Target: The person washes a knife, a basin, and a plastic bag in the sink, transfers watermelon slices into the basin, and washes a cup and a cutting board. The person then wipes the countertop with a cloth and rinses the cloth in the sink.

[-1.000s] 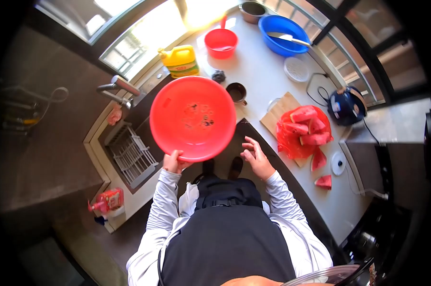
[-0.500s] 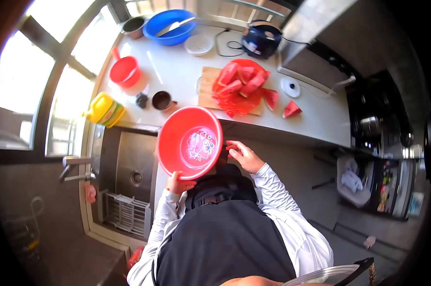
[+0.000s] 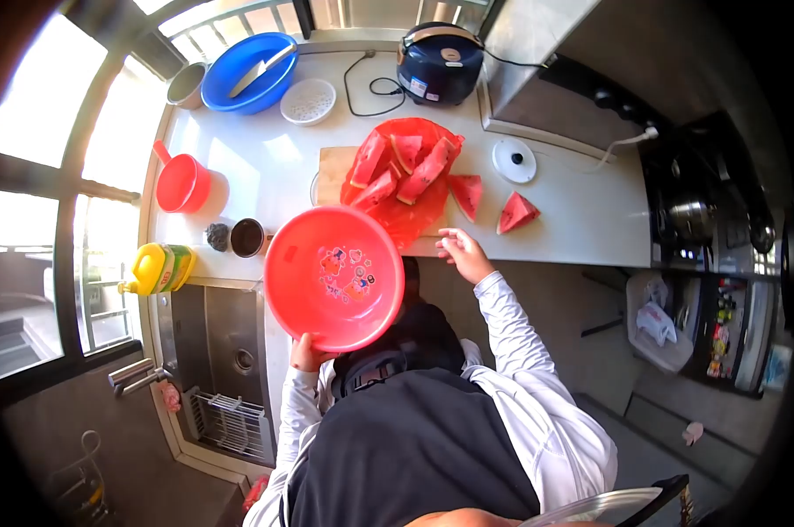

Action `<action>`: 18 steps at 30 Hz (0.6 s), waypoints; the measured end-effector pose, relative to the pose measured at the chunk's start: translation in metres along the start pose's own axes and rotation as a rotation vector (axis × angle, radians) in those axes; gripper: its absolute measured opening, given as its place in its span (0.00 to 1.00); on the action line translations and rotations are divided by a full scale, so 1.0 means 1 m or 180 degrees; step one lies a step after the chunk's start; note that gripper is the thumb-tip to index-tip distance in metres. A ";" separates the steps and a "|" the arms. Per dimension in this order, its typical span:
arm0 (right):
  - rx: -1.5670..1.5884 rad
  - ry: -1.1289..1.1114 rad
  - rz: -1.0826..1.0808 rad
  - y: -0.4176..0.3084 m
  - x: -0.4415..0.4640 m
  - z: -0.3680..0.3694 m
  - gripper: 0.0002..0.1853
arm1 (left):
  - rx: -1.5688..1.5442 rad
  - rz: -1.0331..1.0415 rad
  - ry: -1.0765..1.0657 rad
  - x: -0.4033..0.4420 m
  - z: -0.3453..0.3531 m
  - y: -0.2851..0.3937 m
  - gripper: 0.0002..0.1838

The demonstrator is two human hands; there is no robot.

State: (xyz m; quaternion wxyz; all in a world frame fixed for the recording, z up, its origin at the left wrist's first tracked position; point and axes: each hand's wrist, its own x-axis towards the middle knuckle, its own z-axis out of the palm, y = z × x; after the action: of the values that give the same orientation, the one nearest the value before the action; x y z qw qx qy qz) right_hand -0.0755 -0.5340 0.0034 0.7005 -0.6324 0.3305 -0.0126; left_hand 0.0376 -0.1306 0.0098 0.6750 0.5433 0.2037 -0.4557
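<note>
Clamping left hand (image 3: 308,354) on the rim of a glossy, round plastic basin (image 3: 296,279); holding right hand (image 3: 467,255) empty, fingers loosely parted, near the basin. Facing angular watermelon wedges (image 3: 425,176) on crinkled plastic (image 3: 416,227) beyond the basin.

The single head view looks forward and steeply down from the wearer's head, above the torso. Both hands, left (image 3: 309,353) and right (image 3: 464,255), sit at close range mid-frame; the bench (image 3: 564,211) stretches beyond, its far edge near the picture's top, its near edge around the middle.
</note>
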 end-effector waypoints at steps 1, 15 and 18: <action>0.0083 -0.0105 0.0118 0.006 0.019 -0.001 0.16 | -0.0205 0.0184 -0.0084 0.007 0.005 0.001 0.23; -0.0167 -0.0758 -0.0522 -0.074 0.128 0.049 0.12 | -0.0920 0.1338 0.0898 0.028 0.031 0.104 0.22; -0.0024 -0.0599 -0.0495 -0.103 0.123 0.046 0.12 | -0.0631 0.1905 0.1181 0.037 -0.010 0.115 0.23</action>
State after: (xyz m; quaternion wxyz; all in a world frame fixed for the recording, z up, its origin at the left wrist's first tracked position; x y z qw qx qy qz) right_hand 0.0842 -0.5681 0.0398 0.7229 -0.6572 0.2133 -0.0063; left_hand 0.1541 -0.1364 0.0412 0.7794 0.5842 0.1980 -0.1097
